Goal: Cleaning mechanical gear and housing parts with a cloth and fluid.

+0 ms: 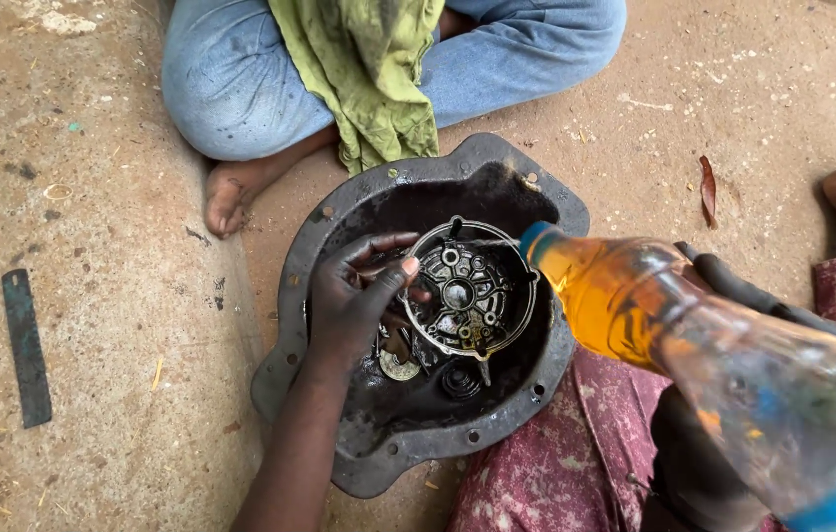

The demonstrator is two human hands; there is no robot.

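A left hand (354, 300), dark with grease, closes thumb and fingers on the rim of a round metal plate (467, 291), a perforated disc with bolt holes and a central boss. The hand tips the plate on edge inside a black metal pan (339, 212), its face turned up and toward the bottle, apparently so liquid can run across it and drain below. The right hand (748, 296) wraps around a clear plastic bottle (674, 330) of amber liquid; only a few dark fingers show over the bottle's far side, curled tight on it. The bottle is tilted neck-down toward the pan, its blue-rimmed mouth just beside the plate's upper right edge, the position of a pour aimed at the part, though no stream can be made out.

In the pan's bottom, under the plate, lie smaller pieces: a brass-coloured washer (399, 367) and a dark round part (459, 382), sitting in oily residue. The pan rests on bare dirt ground (103, 296), its near rim touching the wearer's maroon patterned cloth (585, 433).

Beyond the pan's far rim a second person sits cross-legged in blue jeans (231, 79), a stained green rag (369, 69) draped down to the pan's edge and a bare foot (231, 192) just left of it. Well left of the pan lies a flat dark metal strip (26, 345); to its right, a dry leaf (708, 190).
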